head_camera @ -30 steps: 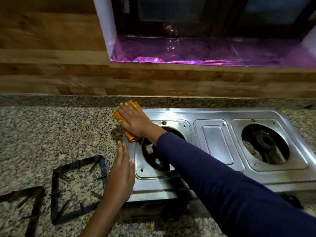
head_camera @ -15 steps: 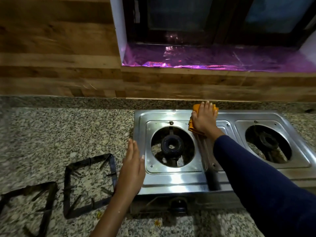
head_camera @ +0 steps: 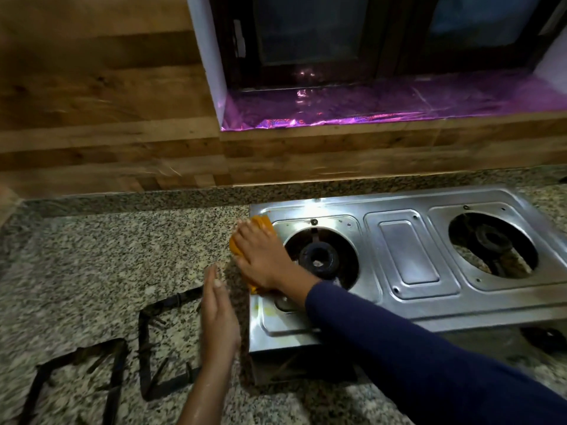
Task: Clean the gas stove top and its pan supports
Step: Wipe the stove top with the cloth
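Right hand [head_camera: 260,259]: fingers laid out flat, pressing an orange cloth [head_camera: 263,223] onto the back-left corner of the gas stove top [head_camera: 408,253]. The cloth overhangs the stove's left edge. My dark blue sleeve [head_camera: 414,357] crosses the stove's front-left corner.

Left hand [head_camera: 217,314]: fingers straight and together, holding nothing, set edge-on just beside the stove's left side; I cannot tell whether it touches.

The stove sits on the right part of the granite worktop [head_camera: 107,256], close to its back edge. Both burners are bare: left burner [head_camera: 317,259], right burner [head_camera: 494,240].

The near pan support [head_camera: 143,348] lies flat on the worktop, left of my left hand. The far pan support [head_camera: 118,381] lies beside it, towards the front-left corner.
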